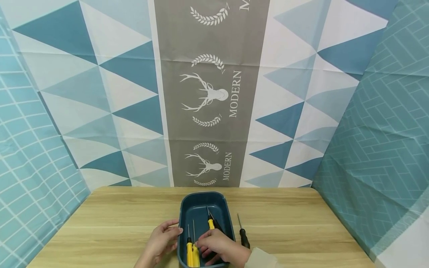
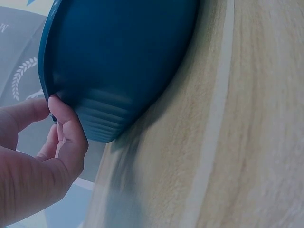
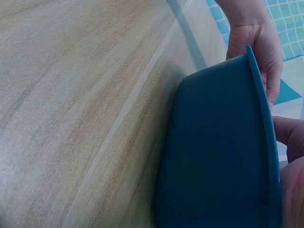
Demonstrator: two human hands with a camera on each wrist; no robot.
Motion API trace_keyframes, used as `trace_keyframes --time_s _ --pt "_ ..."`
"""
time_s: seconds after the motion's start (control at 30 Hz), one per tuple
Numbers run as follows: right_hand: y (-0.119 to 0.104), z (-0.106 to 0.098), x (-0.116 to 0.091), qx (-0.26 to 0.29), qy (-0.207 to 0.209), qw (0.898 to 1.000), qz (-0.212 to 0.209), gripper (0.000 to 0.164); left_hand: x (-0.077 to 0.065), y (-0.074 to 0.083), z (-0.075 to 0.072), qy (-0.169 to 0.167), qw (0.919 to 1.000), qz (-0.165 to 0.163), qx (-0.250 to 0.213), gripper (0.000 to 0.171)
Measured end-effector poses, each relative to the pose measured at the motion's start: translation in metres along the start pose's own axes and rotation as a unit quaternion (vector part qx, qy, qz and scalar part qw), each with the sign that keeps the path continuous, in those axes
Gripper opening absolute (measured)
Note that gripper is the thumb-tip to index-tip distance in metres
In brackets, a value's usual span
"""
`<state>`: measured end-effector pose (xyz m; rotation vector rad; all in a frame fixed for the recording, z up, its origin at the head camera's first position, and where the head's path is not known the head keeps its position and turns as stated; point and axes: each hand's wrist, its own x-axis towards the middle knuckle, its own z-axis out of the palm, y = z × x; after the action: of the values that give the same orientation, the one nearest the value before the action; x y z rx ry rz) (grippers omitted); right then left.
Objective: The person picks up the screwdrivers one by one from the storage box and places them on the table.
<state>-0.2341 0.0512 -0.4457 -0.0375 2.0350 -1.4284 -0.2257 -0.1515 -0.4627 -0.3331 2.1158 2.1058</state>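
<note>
A dark blue plastic bin [image 1: 183, 208] stands on the wooden table. My left hand [image 1: 162, 238] grips its left rim, thumb and fingers on either side of the wall in the left wrist view. Inside lie two yellow-handled screwdrivers, a left one [image 1: 189, 255] with a black collar and a right one [image 1: 196, 256], side by side, shafts pointing away. My right hand [image 1: 218, 245] reaches over the right rim and its fingertips pinch the right screwdriver's handle. Another yellow-and-black screwdriver [image 1: 210, 220] lies deeper in the bin, next to a dark handle [image 1: 218, 226] partly hidden by my hand.
A black-handled screwdriver [image 1: 244, 238] lies on the table [image 1: 285, 223] just right of the bin. Patterned cloth [image 1: 207, 111] hangs behind the table's far edge, with tiled-pattern sheets on both sides.
</note>
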Motion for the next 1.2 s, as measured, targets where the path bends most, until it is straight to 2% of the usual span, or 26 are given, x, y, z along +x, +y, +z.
trace_keyframes --time_s 0.53,1.2 --pt "0.0020 0.0020 0.0061 -0.017 0.003 1.000 0.006 0.021 -0.0003 0.0040 0.0005 0.001 1.0000 -0.003 0.006 0.054" --pt "0.0039 0.0031 0.0082 -0.033 0.000 0.999 0.021 0.022 -0.0014 0.0013 0.0004 -0.003 1.0000 0.000 0.001 0.054"
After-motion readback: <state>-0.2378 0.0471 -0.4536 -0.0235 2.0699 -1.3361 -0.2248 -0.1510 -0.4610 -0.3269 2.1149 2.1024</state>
